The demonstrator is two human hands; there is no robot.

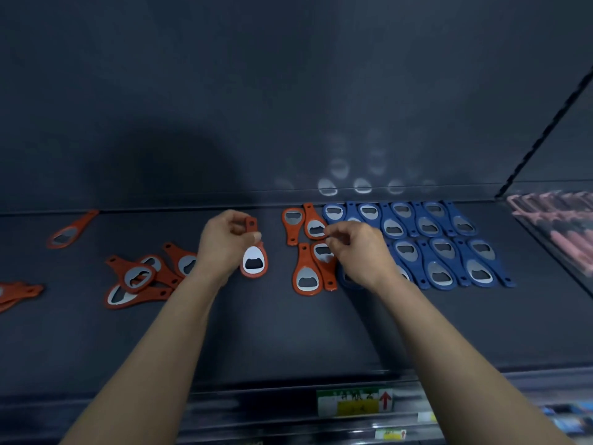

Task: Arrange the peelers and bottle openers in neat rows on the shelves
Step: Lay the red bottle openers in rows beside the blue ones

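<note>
The left hand (224, 244) pinches an orange bottle opener (254, 260) by its handle, long axis pointing away from the person, head nearest. Just right of those fingers, across a strip of shelf (279, 316), lie four laid orange openers (303, 277). The right hand (356, 252) hovers over them, fingers curled, but whether they grip one cannot be told.

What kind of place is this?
Probably a shop: a dark display shelf with a price label on its front edge, and many identical blue bottle openers laid in rows like stock.
</note>
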